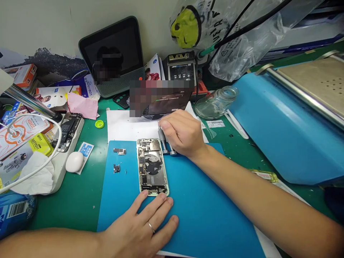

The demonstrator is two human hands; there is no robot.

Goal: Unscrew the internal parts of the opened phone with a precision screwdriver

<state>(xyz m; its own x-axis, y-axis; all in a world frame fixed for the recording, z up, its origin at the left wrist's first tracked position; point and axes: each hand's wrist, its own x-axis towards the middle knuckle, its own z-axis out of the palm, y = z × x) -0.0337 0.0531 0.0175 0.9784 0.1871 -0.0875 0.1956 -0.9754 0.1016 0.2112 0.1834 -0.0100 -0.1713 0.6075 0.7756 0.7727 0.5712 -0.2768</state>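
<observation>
An opened phone (152, 166) with its internals exposed lies on a blue mat (204, 215). My left hand (141, 225) lies flat on the mat, fingers stretched out, fingertips touching the phone's near end. My right hand (182, 133) is curled over two grey screwdrivers (164, 141) lying just right of the phone's top, fingers closed around their handles. Small metal parts (119, 151) and a tiny component (116, 168) lie on the mat left of the phone.
A white sheet (120, 125) lies beyond the mat. A second opened phone (67, 130), a white oval object (74, 161) and packaging crowd the left. A glass jar (215, 104), a tablet (113, 57) and a large blue machine (282, 122) stand behind and right.
</observation>
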